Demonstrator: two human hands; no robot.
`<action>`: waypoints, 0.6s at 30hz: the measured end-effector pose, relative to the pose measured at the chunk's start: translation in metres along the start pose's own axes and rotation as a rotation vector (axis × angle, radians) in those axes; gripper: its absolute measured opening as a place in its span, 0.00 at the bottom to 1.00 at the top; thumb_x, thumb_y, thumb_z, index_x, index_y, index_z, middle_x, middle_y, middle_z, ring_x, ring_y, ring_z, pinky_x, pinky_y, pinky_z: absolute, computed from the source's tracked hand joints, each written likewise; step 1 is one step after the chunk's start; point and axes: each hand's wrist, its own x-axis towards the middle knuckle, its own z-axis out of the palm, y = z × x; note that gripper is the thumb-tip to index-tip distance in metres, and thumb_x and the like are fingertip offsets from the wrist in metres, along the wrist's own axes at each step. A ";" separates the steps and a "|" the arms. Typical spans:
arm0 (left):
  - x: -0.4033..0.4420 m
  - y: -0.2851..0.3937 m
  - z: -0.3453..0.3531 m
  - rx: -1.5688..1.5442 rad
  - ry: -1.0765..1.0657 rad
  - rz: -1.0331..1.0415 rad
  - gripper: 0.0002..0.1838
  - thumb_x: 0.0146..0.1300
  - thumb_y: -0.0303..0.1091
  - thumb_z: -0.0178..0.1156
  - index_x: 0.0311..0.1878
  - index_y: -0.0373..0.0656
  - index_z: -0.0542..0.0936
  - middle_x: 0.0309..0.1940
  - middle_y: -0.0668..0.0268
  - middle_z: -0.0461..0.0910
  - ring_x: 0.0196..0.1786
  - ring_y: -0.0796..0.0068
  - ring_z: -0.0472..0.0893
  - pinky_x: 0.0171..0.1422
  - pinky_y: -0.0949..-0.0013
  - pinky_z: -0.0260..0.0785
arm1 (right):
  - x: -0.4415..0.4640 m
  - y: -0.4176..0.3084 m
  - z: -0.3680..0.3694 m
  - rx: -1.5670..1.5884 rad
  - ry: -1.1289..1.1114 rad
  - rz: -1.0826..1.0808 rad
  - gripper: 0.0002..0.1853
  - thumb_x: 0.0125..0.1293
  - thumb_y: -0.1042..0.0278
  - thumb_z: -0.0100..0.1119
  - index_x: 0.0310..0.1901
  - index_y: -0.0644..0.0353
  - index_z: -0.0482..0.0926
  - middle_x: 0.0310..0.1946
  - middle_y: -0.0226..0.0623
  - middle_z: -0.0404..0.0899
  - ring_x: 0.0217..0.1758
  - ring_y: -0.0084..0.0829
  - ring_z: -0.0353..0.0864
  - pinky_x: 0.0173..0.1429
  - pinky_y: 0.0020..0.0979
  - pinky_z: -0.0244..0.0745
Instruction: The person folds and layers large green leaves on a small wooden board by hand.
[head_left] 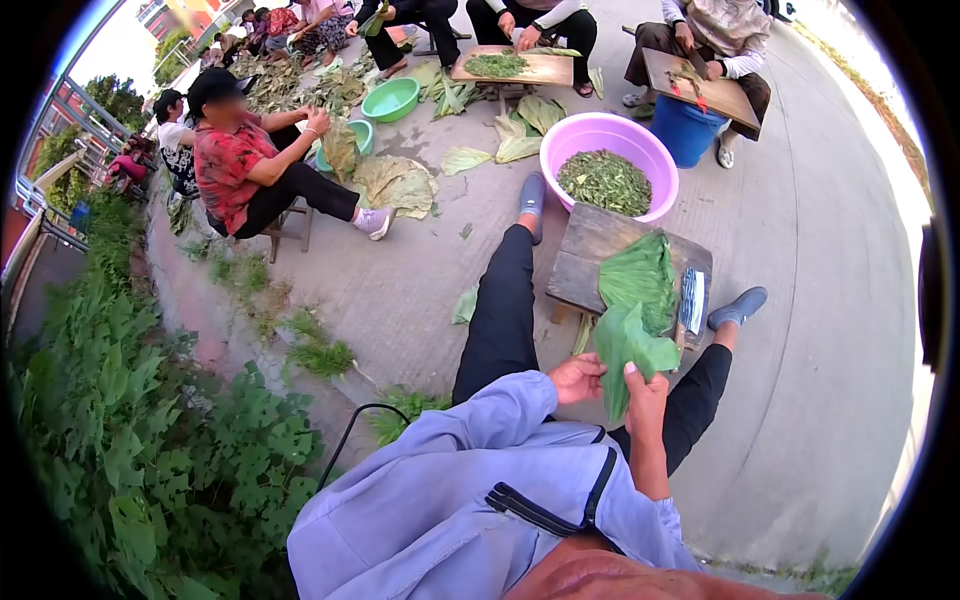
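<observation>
Green leaf sits pinched in the closed fingers of the left hand and right hand.

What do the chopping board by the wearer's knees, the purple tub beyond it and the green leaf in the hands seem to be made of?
Chopping board: probably wood, dull and worn, from its streaky grey-brown surface.
Purple tub: likely plastic, smooth with a slight sheen, evenly coloured to its rim.
Green leaf: seems fresh plant matter, thin and pliable, as it bends and hangs down.
</observation>
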 end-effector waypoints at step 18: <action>0.012 -0.007 -0.013 0.072 0.243 -0.141 0.09 0.74 0.35 0.62 0.53 0.47 0.82 0.44 0.66 0.86 0.46 0.70 0.85 0.53 0.59 0.79 | 0.003 0.001 -0.061 0.222 0.067 0.005 0.08 0.72 0.71 0.63 0.48 0.64 0.86 0.39 0.26 0.85 0.38 0.17 0.79 0.44 0.27 0.74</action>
